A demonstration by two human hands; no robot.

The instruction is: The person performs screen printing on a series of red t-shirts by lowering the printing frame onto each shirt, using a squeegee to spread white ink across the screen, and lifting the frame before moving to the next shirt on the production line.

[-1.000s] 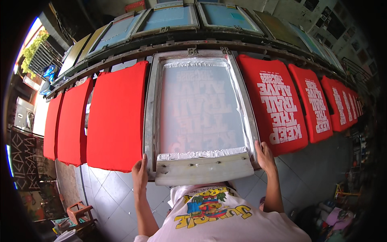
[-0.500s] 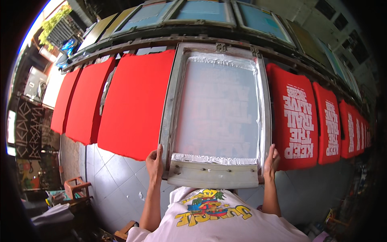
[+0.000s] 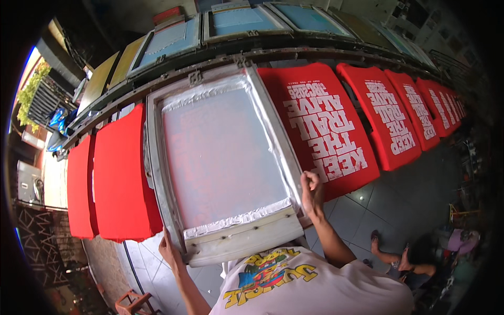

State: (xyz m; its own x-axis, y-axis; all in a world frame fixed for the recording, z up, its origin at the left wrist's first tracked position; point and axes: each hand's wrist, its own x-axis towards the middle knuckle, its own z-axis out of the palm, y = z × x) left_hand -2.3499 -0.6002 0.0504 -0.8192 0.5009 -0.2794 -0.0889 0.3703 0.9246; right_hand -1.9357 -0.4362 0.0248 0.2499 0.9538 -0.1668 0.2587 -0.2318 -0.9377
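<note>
A metal-framed printing screen [image 3: 223, 152] lies before me, tilted in the view, with its far edge by the rail. Its pale mesh lets some red show through. White ink [image 3: 236, 217] is banked along the near end, beside a wide cream squeegee [image 3: 244, 237] resting there. My left hand [image 3: 170, 249] closes on the near left side of the frame. My right hand [image 3: 311, 193] is curled on its right side, thumb up. Under and beyond the right edge is a red shirt [image 3: 325, 126] with white lettering. Whether the screen touches cloth below is hidden.
Plain red shirts [image 3: 121, 178] lie on boards to the left; several printed ones [image 3: 386, 115] run off right. Behind the rail [image 3: 126, 100] stand more screens [image 3: 244, 22]. An orange stool [image 3: 134, 302] is at lower left. Another person's legs [image 3: 388, 256] show at lower right.
The screen and both hands have shifted left along the row. A freshly uncovered printed shirt now shows at its right, and the large plain shirt is now mostly covered.
</note>
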